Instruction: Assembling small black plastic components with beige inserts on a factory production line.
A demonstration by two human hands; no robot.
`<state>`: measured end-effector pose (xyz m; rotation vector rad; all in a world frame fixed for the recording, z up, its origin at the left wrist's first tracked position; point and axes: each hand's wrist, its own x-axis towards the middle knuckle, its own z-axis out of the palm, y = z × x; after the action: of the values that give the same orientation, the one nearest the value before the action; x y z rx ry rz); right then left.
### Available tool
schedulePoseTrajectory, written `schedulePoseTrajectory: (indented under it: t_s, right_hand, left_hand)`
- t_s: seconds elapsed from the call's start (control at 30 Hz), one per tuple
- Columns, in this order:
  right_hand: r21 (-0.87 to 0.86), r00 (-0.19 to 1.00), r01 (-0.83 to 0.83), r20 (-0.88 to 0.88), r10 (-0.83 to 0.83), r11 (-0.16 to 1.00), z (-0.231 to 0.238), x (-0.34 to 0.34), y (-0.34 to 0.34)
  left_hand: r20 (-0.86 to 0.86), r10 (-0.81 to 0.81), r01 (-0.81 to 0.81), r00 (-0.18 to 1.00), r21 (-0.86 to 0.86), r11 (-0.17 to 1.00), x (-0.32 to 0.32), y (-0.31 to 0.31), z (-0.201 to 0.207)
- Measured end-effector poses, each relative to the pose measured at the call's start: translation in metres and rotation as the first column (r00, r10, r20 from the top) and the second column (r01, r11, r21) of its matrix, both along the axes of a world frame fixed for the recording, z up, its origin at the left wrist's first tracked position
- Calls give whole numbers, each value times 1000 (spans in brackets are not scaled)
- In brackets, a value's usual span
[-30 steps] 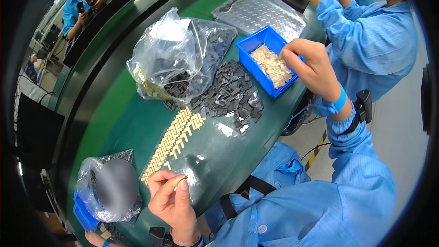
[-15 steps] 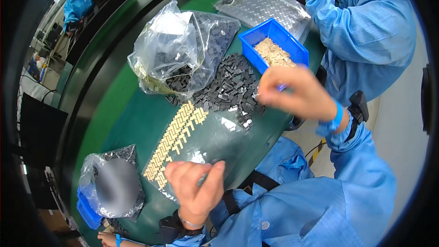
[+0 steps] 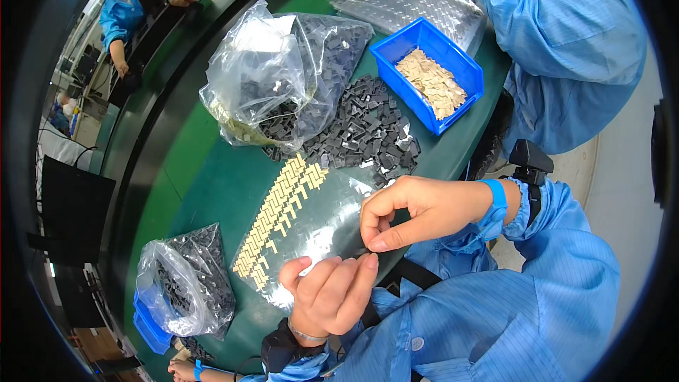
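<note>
My left hand (image 3: 332, 296) is closed, its fingertips pinching a small black plastic piece (image 3: 361, 251) that is mostly hidden. My right hand (image 3: 428, 213) meets it there, thumb and forefinger pressed together at the same spot; whatever lies between them is too small to make out. Under and beyond the hands lies a clear plastic sheet (image 3: 322, 221). Beige pieces (image 3: 277, 211) stand in tight zigzag rows along its left side. Just past the sheet spreads a heap of loose black pieces (image 3: 364, 124).
A blue bin (image 3: 447, 124) holds beige chips. Beside the heap slumps a large clear bag (image 3: 265, 74) of black pieces; a smaller bag (image 3: 205, 279) sits at left. Stacked clear trays (image 3: 410, 3) lie behind. A co-worker's blue sleeve (image 3: 559, 35) is at right.
My right hand has come from beside the blue bin down to my left fingertips. My left hand has shifted slightly right and lower, its fingers now more curled.
</note>
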<state>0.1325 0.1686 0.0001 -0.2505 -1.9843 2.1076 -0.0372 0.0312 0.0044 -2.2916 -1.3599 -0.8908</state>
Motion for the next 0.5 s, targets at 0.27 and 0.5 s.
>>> schedulePoseTrajectory:
  t_s: [0.27, 0.5]
  right_hand:
    - [394, 963, 268, -118, -241, 879, 0, 1, -1]
    - [409, 781, 620, -244, -575, 669, -5, -2, 9]
  left_hand:
    - [28, 113, -114, 993, 23, 993, -1, 27, -3]
    - [238, 338, -274, 910, -264, 925, -23, 81, -30]
